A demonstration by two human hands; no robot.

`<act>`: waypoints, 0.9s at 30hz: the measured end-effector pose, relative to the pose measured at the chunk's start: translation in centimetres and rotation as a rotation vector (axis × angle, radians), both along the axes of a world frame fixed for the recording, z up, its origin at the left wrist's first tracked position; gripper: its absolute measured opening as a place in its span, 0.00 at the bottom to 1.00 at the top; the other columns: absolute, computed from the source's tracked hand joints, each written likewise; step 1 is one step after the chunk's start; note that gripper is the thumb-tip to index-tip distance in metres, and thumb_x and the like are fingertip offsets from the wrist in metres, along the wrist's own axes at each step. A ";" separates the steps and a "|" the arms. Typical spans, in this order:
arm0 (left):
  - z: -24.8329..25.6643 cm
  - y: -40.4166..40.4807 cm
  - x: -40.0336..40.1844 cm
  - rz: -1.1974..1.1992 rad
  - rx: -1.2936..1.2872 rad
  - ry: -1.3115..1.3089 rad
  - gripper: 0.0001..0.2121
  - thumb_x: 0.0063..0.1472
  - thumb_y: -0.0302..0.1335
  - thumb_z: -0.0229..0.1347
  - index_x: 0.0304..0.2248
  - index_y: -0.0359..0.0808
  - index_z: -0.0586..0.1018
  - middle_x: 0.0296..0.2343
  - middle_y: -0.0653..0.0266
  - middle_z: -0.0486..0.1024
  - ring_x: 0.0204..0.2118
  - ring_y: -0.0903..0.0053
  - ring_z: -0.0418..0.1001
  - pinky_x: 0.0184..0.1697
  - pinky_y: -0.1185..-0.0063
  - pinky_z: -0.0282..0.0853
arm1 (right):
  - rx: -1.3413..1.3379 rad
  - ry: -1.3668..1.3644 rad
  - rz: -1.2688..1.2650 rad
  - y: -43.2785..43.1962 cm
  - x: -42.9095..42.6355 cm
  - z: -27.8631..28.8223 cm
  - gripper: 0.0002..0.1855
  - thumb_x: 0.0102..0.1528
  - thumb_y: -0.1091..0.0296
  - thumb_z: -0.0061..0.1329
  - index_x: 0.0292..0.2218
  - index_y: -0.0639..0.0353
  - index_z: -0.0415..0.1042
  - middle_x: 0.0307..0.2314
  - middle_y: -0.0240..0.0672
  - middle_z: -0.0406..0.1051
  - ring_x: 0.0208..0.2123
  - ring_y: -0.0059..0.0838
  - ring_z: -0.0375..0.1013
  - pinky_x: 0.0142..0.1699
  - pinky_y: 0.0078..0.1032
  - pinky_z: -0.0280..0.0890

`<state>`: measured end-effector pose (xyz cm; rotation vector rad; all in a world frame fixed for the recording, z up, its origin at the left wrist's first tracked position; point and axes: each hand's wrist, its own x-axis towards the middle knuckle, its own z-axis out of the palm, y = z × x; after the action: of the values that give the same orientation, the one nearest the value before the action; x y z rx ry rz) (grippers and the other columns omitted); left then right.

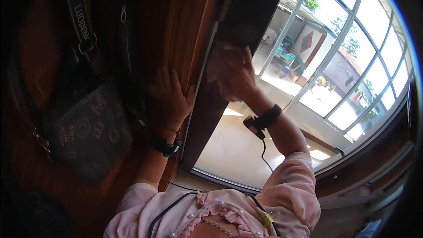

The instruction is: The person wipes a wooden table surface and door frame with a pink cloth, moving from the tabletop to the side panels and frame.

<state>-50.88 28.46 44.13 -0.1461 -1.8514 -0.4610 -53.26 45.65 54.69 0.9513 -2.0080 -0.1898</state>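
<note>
My left hand (173, 94) lies with its fingers spread against a brown wooden door frame (185, 39). It holds nothing that shows. To its right, my right hand (234, 72) is at a dark door edge panel (206, 115), blurred, with a pale pinkish thing, perhaps a cloth, under or within its fingers; whether the hand grips it is unclear. Both wrists carry black straps with small devices, and thin black cables run from them. Part of the right hand's fingers is lost in blur against the dark panel.
A dark patterned handbag (96, 132) with a wide lettered strap hangs at the left, beside another black strap (127, 46). At the right, white-framed windows (347, 39) look onto a sunlit yard. Pale floor (238, 145) shows past the dark panel.
</note>
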 end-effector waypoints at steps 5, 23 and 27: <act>0.5 0.2 0.7 0.049 -0.016 0.009 0.31 0.52 0.38 0.50 0.49 0.26 0.52 0.49 0.40 0.50 0.50 0.50 0.52 0.50 0.61 0.50 | -0.224 0.599 -0.143 2.2 -3.9 17.0 0.17 0.40 0.64 0.44 0.37 0.43 0.67 0.43 0.31 0.60 0.48 0.36 0.55 0.54 0.39 0.37; -0.9 0.6 0.6 0.106 -0.049 -0.040 0.30 0.53 0.39 0.48 0.48 0.26 0.54 0.49 0.39 0.49 0.52 0.50 0.49 0.52 0.60 0.47 | -0.770 0.293 0.275 0.6 -4.7 12.7 0.34 0.47 0.74 0.37 0.54 0.63 0.39 0.50 0.54 0.47 0.51 0.49 0.50 0.53 0.31 0.51; -1.2 0.6 0.5 0.095 -0.045 -0.055 0.31 0.53 0.39 0.48 0.49 0.26 0.53 0.49 0.39 0.48 0.51 0.50 0.50 0.51 0.61 0.49 | -0.605 0.136 0.105 1.3 -3.8 21.1 0.34 0.46 0.71 0.41 0.52 0.63 0.42 0.47 0.52 0.51 0.46 0.48 0.56 0.46 0.32 0.56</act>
<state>-50.34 29.02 42.91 -0.0767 -1.9144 -0.3605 -57.06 46.90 75.78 0.6279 -1.7271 0.3843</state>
